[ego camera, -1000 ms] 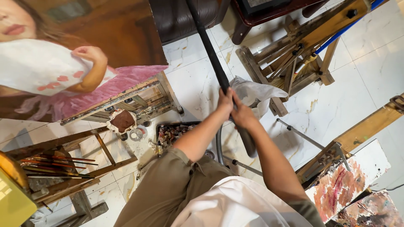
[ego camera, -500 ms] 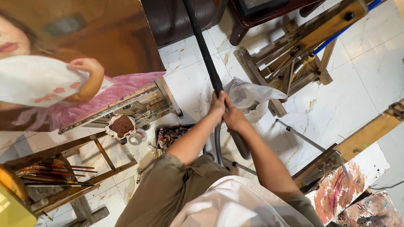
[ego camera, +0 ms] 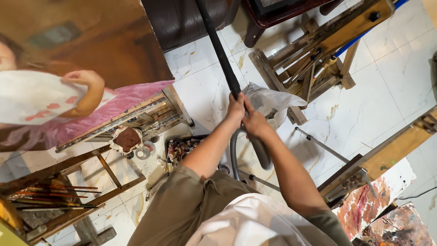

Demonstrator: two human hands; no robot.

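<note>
Both hands clasp the long black vacuum wand (ego camera: 217, 48), the left hand (ego camera: 236, 107) wrapped just above the right hand (ego camera: 254, 123), fingers fully closed round the tube. It runs from mid-scene away toward the far dark leather chair (ego camera: 182, 20), the grey ribbed hose (ego camera: 233, 152) looping near the knees. Judging by the clutter, steady short strokes would keep it off the crumpled white cloth (ego camera: 268, 98) and the wooden easel (ego camera: 314, 64) to the right.
</note>
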